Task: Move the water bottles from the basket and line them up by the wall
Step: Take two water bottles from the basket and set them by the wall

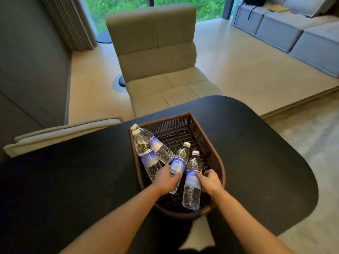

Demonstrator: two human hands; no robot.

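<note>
A dark wicker basket (205,136) sits on the black table (256,153) and holds several clear water bottles with purple labels and white caps. Two bottles (146,154) lean against the basket's left wall, caps at the rim. My left hand (167,178) wraps around the lower half of a third bottle (180,160) in the middle. My right hand (210,181) grips the label area of the right bottle (192,191), which lies tilted toward the near rim.
A beige padded chair (157,57) stands beyond the table's far edge. A second chair's back (60,132) is at the left. A grey wall (27,61) is on the far left, a grey sofa (293,32) at the back right.
</note>
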